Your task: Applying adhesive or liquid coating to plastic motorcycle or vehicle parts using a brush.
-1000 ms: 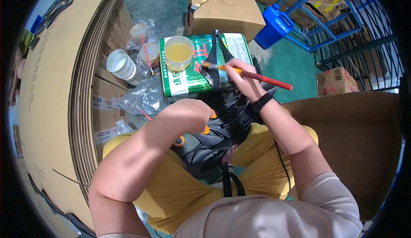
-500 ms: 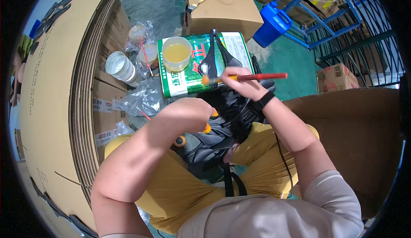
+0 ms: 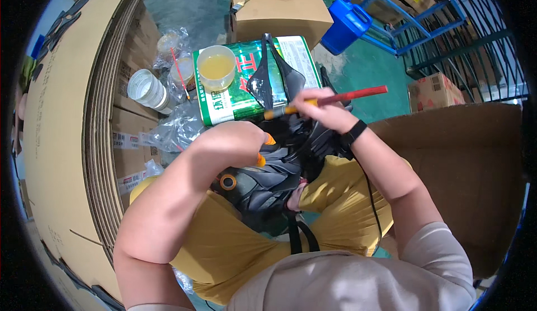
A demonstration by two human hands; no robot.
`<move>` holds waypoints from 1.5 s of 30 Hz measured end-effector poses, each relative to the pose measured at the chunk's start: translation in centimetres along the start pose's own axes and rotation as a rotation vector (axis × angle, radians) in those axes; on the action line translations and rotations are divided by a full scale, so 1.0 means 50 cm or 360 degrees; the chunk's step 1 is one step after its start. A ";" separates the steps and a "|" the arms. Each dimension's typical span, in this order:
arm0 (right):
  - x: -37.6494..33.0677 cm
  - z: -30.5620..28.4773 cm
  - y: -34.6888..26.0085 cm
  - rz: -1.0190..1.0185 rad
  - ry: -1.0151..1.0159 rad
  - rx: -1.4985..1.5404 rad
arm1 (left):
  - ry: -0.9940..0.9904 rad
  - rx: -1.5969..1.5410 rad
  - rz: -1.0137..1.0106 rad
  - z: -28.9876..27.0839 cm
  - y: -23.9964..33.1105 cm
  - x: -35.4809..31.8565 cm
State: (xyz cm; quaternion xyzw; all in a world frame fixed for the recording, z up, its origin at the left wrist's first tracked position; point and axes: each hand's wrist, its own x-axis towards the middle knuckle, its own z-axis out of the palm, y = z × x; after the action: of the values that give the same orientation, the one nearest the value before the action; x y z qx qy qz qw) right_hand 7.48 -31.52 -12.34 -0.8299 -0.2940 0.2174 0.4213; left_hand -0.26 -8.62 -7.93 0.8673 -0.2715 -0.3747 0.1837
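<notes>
My right hand [image 3: 326, 111] grips a brush with a red handle [image 3: 341, 97], its bristle end pointing left at a black, flexible cut piece [image 3: 275, 75]. That piece stands up from a pile of black pieces [image 3: 263, 179] on my lap. My left hand [image 3: 241, 140], with orange covers on two fingertips, presses on the top of the pile and holds the pieces. Just beyond lies a green rectangular tin [image 3: 238, 99] with a clear cup of yellow liquid [image 3: 216, 66] standing on it.
Tall stacks of flat cardboard [image 3: 67, 120] curve along my left. A clear jar [image 3: 146, 90] and plastic bags lie beside the tin. A cardboard box [image 3: 282, 3], a blue jug [image 3: 347, 26] and a blue metal rack [image 3: 447, 20] stand ahead; a brown cardboard sheet [image 3: 470, 160] is at my right.
The brush handle swung from pointing down-right to pointing up-right. Its bristle end and my right hand came lower, closer to the pile. My left hand stayed on the black pieces.
</notes>
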 end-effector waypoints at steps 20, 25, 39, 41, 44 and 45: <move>0.013 -0.054 0.110 0.0195 0.0557 0.0392 | 0.0038 -0.0111 0.0013 -0.021 0.003 0.011; -0.023 -0.050 0.095 0.0002 0.0307 -0.0034 | 0.0051 -0.0085 -0.0008 -0.021 -0.003 0.007; -0.070 -0.052 0.102 -0.0218 0.0237 -0.0353 | -0.0047 -0.0095 -0.0126 -0.035 0.004 0.003; -0.079 -0.065 0.096 -0.0126 0.0155 -0.0302 | -0.0029 -0.0120 -0.0163 -0.031 -0.003 0.000; -0.065 -0.084 0.078 -0.0039 0.0345 -0.0241 | 0.0092 -0.0102 -0.0031 -0.022 -0.009 0.006; -0.050 -0.085 0.078 -0.0044 0.0476 -0.0198 | 0.0101 -0.0083 -0.0014 -0.020 -0.010 0.008</move>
State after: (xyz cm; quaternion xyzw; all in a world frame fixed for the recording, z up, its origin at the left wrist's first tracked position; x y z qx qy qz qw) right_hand 9.44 -37.48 -12.95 -0.8733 -0.2524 0.0669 0.4113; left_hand 0.88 -8.34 -7.78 0.8748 -0.2519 -0.3547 0.2133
